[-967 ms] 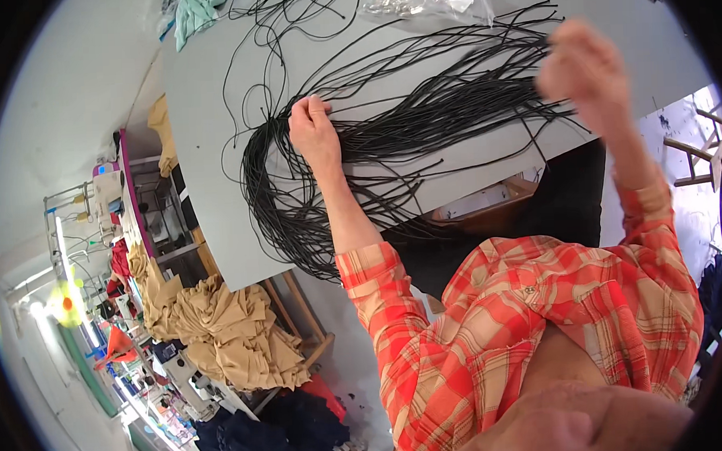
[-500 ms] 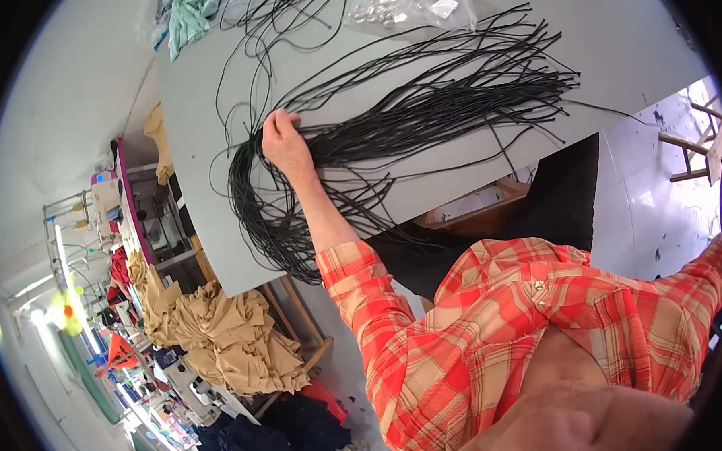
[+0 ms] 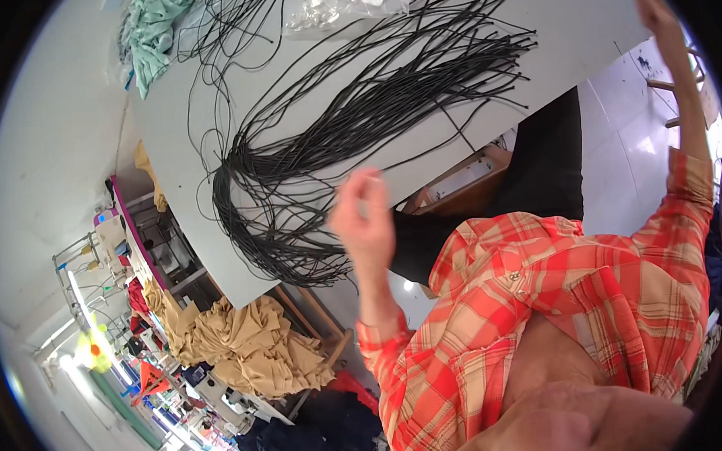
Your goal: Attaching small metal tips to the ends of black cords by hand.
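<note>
A long bundle of thin black cords [image 3: 357, 129] lies across the grey table, bent into a curve at its left end. Several ends fan out toward the far right. In front of the bundle, close to the body, my left hand [image 3: 364, 213] is raised and smeared by motion. Its fingers look partly curled, and I see no cord running from it. At the far upper right, beyond the right end of the cords, my right hand [image 3: 652, 5] is lifted with its fingers stretched out and blurred. Nothing shows in it.
More loose black cords [image 3: 235, 25] lie at the back left, next to a mint-green cloth [image 3: 149, 33] and a clear plastic bag [image 3: 331, 7]. An open wooden drawer [image 3: 464, 181] sits under the table's near edge [image 3: 255, 294]. Tan fabric [image 3: 253, 347] is piled at lower left.
My left hand has left the cords' bend and come right and nearer to the body. My right hand has come into view at upper right. The whole view has shifted somewhat.
</note>
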Tool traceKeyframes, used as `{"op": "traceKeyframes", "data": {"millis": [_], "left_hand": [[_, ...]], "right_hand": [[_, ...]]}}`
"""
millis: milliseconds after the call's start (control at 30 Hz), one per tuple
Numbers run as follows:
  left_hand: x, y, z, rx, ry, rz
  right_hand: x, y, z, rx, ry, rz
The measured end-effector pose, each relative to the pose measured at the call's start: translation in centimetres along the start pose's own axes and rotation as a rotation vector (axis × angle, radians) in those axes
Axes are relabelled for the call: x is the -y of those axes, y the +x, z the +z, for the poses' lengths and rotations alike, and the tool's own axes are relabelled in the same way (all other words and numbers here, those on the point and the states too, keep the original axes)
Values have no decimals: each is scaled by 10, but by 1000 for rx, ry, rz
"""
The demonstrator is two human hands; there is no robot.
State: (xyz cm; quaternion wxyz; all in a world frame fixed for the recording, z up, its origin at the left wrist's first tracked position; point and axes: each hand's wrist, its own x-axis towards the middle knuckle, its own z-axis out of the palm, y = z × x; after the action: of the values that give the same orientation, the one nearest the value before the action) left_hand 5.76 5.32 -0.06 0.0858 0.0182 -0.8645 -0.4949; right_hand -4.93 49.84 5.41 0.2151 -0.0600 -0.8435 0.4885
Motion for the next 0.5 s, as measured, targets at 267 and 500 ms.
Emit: {"op": "traceKeyframes", "data": {"millis": [267,500], "left_hand": [[47,-68,85,379,-803,-740],[17,-45,43,579,-592,-615]], "right_hand": [[24,-32,103,538,259,85],[-6,-37,135,544,303,77]]}}
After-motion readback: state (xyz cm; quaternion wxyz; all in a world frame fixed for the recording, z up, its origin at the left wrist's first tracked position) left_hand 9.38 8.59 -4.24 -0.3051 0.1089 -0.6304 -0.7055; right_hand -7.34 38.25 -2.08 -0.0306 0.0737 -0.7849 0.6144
